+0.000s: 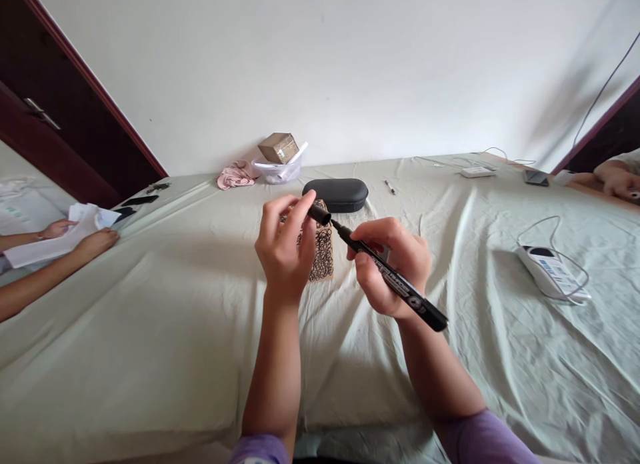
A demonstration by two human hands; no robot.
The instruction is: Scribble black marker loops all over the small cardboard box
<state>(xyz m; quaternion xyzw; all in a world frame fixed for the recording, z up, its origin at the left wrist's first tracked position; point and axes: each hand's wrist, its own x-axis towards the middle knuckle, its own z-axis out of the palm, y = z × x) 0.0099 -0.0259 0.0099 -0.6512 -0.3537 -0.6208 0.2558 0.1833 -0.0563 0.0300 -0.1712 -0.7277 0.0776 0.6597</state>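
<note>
My right hand [393, 267] grips a black marker [395, 284], its uncovered tip pointing up and left. My left hand [285, 244] pinches the marker's black cap [320, 214] between thumb and fingers, a little apart from the tip. Behind the left hand, a brown card [323, 254] covered in black scribbles lies on the pale green sheet [200, 317]. Both of my sleeves are purple.
A dark oval case [336, 194] lies just beyond the card. Farther back sit a pink cloth [235, 175], a clear tub [277, 171] and a small cardboard box [279, 147]. A white device with a cable [550, 271] rests at right. Another person's hands [80, 241] hold white paper at left.
</note>
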